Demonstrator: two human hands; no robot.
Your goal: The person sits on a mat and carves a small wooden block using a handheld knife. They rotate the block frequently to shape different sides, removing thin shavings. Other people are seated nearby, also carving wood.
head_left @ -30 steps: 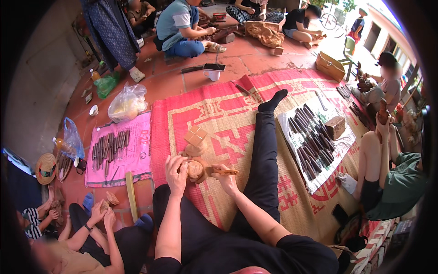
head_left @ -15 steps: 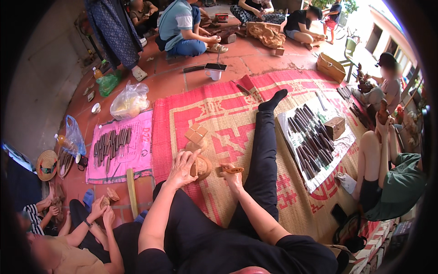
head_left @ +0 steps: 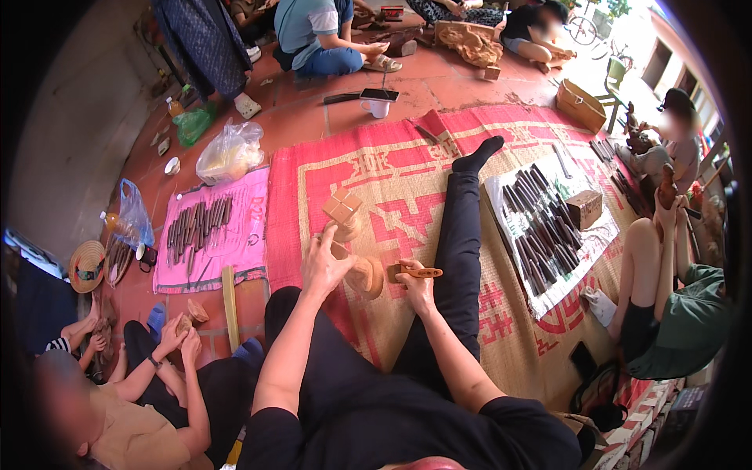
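My left hand (head_left: 323,266) has its fingers bent around the upper left side of a pale wooden carving (head_left: 366,277) with a rounded base. The palm hides part of the carving. Just right of it, my right hand (head_left: 419,290) grips a flat brush (head_left: 423,272) by its orange-brown wooden handle. The brush's dark end points toward the carving, with a small gap between them. Beyond my left fingertips stands a square wooden block (head_left: 342,205) with a cross line on top, above another rounded wooden piece (head_left: 346,229).
Many chisel-like tools (head_left: 540,223) lie on a white sheet to the right, others on a pink cloth (head_left: 247,205) to the left. My outstretched leg (head_left: 460,227) crosses the patterned mat (head_left: 313,164). People sit close on both sides. A white mug (head_left: 377,108) stands ahead.
My left hand has moved from over the carving to its upper left side, with the fingers more curled. The carving shows more of its rounded base. The brush has turned slightly in my right hand.
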